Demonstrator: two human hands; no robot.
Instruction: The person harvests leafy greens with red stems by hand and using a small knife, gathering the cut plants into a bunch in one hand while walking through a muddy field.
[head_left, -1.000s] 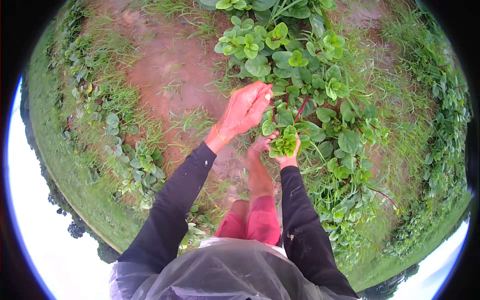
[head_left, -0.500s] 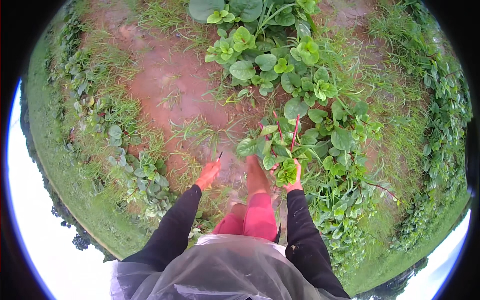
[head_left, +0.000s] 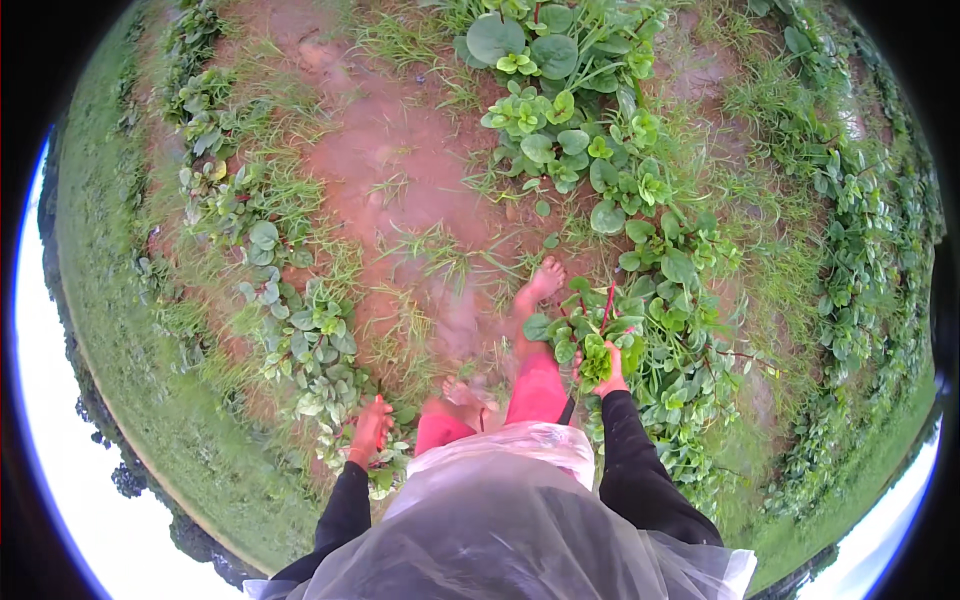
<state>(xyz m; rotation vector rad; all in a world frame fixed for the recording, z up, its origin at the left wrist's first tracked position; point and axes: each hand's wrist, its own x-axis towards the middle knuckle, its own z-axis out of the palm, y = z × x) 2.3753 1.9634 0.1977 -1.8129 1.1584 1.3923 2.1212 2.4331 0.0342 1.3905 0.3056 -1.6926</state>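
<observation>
Bunch of green leaves with red stems [head_left: 597, 362] sat at four o'clock from view centre, clamped in the fingers of the bare right hand [head_left: 616, 380], one stem pointing toward twelve. Bare left hand [head_left: 370, 432] was at seven o'clock, near low pale-green leafy plants [head_left: 320, 395]; could not tell whether its fingers were apart or together. Bare foot [head_left: 545, 280] at two o'clock, on wet reddish-brown soil [head_left: 420, 200].
</observation>
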